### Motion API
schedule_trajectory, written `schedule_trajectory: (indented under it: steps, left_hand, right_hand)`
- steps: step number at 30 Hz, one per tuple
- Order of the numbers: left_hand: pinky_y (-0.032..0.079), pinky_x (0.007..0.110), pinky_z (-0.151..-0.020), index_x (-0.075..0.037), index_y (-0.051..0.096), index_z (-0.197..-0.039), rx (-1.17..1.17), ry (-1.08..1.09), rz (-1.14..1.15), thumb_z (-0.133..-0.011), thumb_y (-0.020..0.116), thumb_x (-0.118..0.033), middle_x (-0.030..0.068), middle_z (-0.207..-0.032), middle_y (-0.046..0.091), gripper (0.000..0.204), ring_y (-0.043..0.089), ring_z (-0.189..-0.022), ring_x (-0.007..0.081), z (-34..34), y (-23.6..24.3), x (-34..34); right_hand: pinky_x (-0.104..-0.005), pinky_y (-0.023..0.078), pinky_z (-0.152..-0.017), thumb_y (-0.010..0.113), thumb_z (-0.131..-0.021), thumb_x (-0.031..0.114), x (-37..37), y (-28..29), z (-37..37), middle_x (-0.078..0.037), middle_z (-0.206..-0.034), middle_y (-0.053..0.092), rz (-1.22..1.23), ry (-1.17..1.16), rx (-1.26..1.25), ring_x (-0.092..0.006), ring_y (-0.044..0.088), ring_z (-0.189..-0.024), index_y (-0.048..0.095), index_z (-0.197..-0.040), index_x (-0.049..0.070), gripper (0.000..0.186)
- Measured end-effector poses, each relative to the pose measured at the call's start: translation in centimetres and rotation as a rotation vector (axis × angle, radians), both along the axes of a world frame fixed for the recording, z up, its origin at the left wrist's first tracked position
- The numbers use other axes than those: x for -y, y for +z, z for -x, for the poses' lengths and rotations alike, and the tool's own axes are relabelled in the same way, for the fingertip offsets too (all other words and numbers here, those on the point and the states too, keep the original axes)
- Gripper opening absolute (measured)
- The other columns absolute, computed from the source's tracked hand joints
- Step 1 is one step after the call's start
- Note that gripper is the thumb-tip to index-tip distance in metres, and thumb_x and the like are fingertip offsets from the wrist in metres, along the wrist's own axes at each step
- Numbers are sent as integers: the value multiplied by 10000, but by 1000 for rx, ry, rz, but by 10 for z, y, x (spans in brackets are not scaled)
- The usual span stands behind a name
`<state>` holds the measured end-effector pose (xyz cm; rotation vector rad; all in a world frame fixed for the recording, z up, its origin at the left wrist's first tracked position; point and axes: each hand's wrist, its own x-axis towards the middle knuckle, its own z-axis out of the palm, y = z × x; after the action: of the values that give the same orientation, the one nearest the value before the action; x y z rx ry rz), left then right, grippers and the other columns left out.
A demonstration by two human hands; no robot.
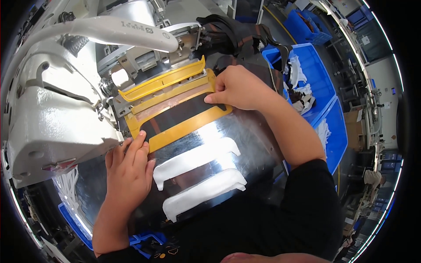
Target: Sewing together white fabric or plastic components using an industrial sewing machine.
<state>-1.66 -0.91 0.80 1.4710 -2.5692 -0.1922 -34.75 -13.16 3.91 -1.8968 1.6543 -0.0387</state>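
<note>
A yellow metal template frame (189, 127) lies under the head of a white sewing machine (50, 122). In its opening sits a strip of dark fabric (175, 116) with reddish-brown stripes. My right hand (239, 89) is at the frame's right end, thumb pressed on the strip's end and the other fingers curled, partly hidden behind. My left hand (129, 175) rests at the frame's near left corner with fingers extended, the index tip touching the strip's left end. Nearer to me, two curved white fabric pieces (197, 160) lie side by side on the shiny metal table (258, 140).
Dark striped fabric (245, 41) is heaped behind the frame. Blue bins (322, 83) with white and dark scraps stand at the right. White strips (68, 188) hang at the left table edge by another blue bin (74, 223). The machine's arm (131, 33) overhangs the far side.
</note>
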Motion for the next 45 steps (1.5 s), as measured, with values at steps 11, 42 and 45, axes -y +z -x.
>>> schedule_trajectory:
  steps: [11, 42, 45]
  left_hand:
    - [404, 528, -1162, -35, 722, -1287, 37, -3, 10, -948, 748, -203, 104, -1542, 646, 379, 578, -1353, 356, -1, 2, 1]
    - [415, 483, -1192, -75, 739, -1290, 4, -139, 69, -955, 764, -265, 109, -1408, 720, 386, 643, -1315, 284, -16, 9, -4]
    - [422, 480, -1187, -76, 741, -1283, -8, -190, 126, -971, 753, -259, 108, -1377, 731, 363, 649, -1304, 284, -14, 8, -1]
  right_hand:
    - [-412, 577, -829, 875, -884, 235, -24, 12, 18, -98, -1032, 703, 182, 179, -37, -285, 733, -981, 811, -1104, 107, 262]
    - [-385, 610, -776, 774, -964, 277, -32, 11, 36, -70, -1359, 763, 360, 578, 16, -278, 771, -941, 805, -1149, 83, 269]
    - [-286, 548, -664, 786, -1007, 307, -19, -10, 36, -135, -1290, 775, 370, 103, 537, -141, 702, -755, 800, -1087, 36, 284]
